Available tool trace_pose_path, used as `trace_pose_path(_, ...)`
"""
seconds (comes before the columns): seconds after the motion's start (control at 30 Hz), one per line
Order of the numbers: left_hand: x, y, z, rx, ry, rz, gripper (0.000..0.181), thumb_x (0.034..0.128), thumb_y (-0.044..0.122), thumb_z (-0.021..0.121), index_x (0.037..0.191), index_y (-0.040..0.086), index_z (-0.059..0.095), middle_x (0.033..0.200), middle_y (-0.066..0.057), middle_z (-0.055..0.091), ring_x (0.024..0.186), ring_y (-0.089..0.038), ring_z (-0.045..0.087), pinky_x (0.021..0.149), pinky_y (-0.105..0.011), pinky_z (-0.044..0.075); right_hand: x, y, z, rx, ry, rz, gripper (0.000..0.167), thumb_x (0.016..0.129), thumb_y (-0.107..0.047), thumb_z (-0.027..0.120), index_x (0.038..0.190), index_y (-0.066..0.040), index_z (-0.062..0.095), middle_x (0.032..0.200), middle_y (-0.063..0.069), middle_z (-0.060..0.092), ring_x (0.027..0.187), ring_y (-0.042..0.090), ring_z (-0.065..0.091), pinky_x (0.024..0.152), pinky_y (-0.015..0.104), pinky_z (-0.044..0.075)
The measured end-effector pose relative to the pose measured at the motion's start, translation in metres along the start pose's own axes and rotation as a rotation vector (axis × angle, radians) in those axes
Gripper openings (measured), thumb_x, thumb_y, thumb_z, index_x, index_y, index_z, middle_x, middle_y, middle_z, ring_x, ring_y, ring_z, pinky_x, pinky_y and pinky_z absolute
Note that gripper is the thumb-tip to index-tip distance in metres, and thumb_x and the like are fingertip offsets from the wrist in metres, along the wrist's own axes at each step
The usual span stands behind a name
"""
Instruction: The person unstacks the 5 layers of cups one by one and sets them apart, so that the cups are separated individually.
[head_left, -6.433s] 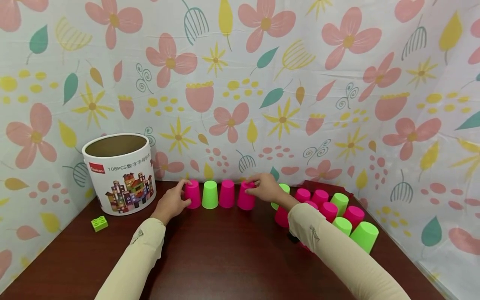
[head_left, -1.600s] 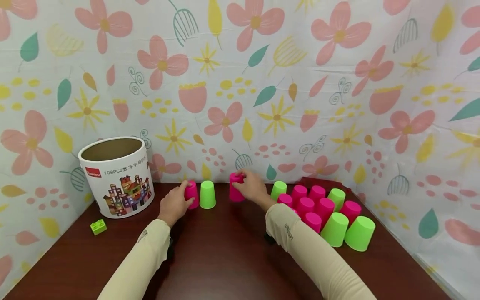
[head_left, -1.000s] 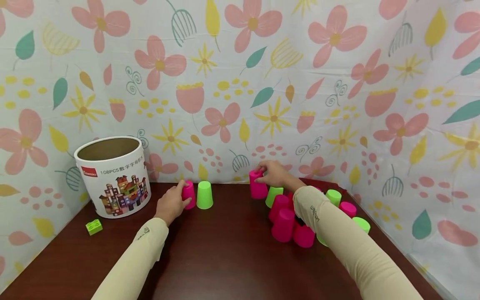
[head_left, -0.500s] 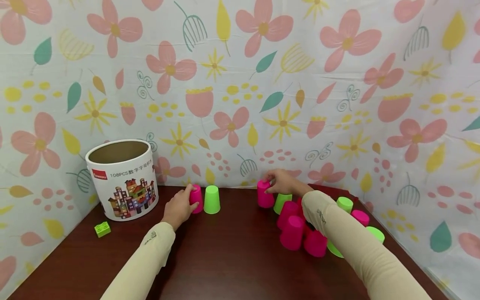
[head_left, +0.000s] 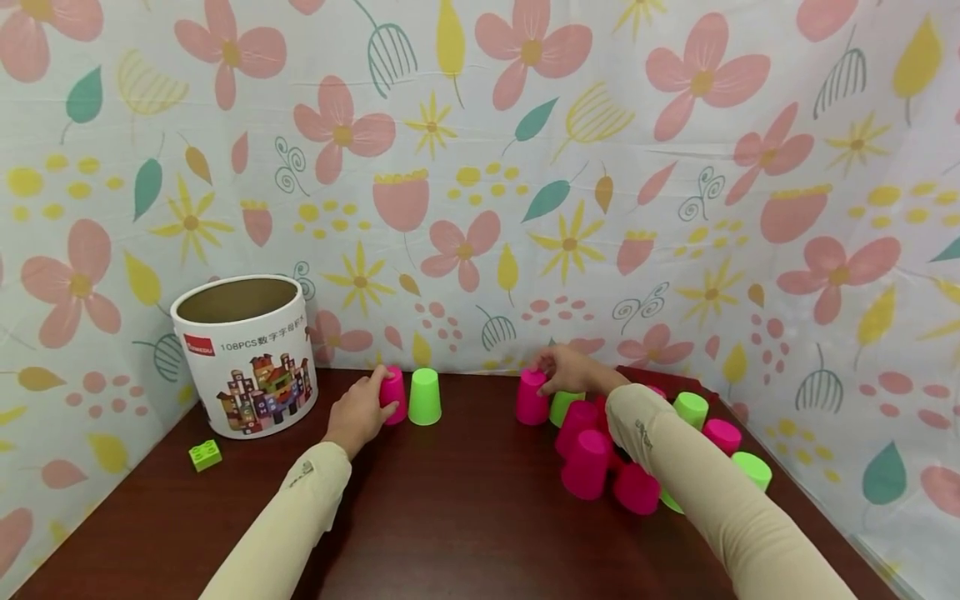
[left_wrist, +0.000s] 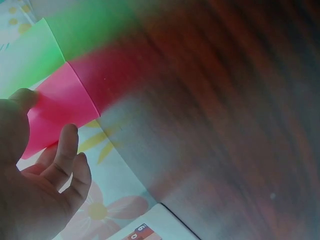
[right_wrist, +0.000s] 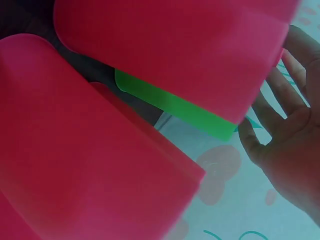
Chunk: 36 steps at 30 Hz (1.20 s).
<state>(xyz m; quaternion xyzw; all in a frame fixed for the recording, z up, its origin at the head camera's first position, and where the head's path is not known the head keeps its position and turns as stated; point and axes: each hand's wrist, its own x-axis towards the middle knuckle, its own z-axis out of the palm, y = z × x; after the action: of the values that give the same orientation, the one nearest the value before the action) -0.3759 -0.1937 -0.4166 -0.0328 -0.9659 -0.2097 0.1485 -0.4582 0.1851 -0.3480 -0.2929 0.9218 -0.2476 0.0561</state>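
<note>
At the back of the table my left hand [head_left: 358, 411] holds an upside-down pink cup [head_left: 393, 396], its thumb and fingers on either side. A green cup [head_left: 425, 397] stands just right of it; both also show in the left wrist view. Farther right, my right hand [head_left: 572, 371] has its thumb and fingers at the top of another upside-down pink cup [head_left: 531, 400]. That cup stands upright on the table. Nearer pink cups [right_wrist: 175, 45] hide most of it in the right wrist view.
Several pink and green cups, such as a near pink cup [head_left: 587, 465], crowd under my right forearm, partly hidden by it. A white printed bucket [head_left: 247, 358] stands back left, with a small green brick [head_left: 205, 455] before it. A floral curtain [head_left: 480, 167] hangs behind the table.
My right hand has carried pink cups from the middle of the row to the right and lowered the latest one beside the cluster. My left hand stays on its pink cup.
</note>
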Motion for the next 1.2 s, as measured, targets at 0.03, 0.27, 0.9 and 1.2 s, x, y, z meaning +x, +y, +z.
trace_pose_path(0.03, 0.000, 0.000, 0.000, -0.001, -0.001, -0.002, 0.053, 0.0894, 0.030, 0.075, 0.128, 0.019, 0.041, 0.104, -0.013, 0.062, 0.091, -0.033, 0.065, 0.070, -0.051, 0.053, 0.000, 0.001, 0.001, -0.006, -0.001, 0.001, 0.034, 0.078, -0.009, 0.083, 0.105, -0.003, 0.063, 0.103, 0.009, 0.068, 0.100, 0.029, 0.062, 0.088, 0.042, 0.051)
trace_pose_path(0.27, 0.001, -0.001, 0.000, -0.005, -0.012, -0.007, 0.053, 0.0900, 0.031, 0.075, 0.129, 0.019, 0.041, 0.105, -0.014, 0.061, 0.091, -0.033, 0.065, 0.070, -0.050, 0.054, -0.007, -0.010, -0.005, 0.008, 0.076, -0.001, 0.033, 0.081, -0.007, 0.077, 0.109, 0.001, 0.063, 0.113, 0.019, 0.064, 0.112, 0.039, 0.056, 0.096, 0.051, 0.045)
trace_pose_path(0.9, -0.001, -0.003, 0.000, -0.041, -0.012, -0.006, 0.052, 0.0902, 0.028, 0.075, 0.128, 0.018, 0.040, 0.108, -0.014, 0.060, 0.095, -0.034, 0.064, 0.074, -0.051, 0.053, 0.036, -0.125, 0.066, 0.046, 0.246, -0.055, 0.042, 0.091, -0.015, 0.071, 0.130, -0.004, 0.061, 0.134, 0.014, 0.060, 0.126, 0.030, 0.054, 0.101, 0.043, 0.045)
trace_pose_path(1.2, 0.000, -0.002, 0.002, -0.043, -0.011, -0.002, 0.052, 0.0899, 0.027, 0.075, 0.127, 0.017, 0.041, 0.108, -0.014, 0.060, 0.095, -0.034, 0.065, 0.074, -0.052, 0.053, 0.061, -0.134, 0.111, 0.072, 0.213, -0.083, 0.045, 0.089, -0.014, 0.073, 0.131, -0.003, 0.061, 0.135, 0.014, 0.059, 0.125, 0.029, 0.055, 0.099, 0.041, 0.046)
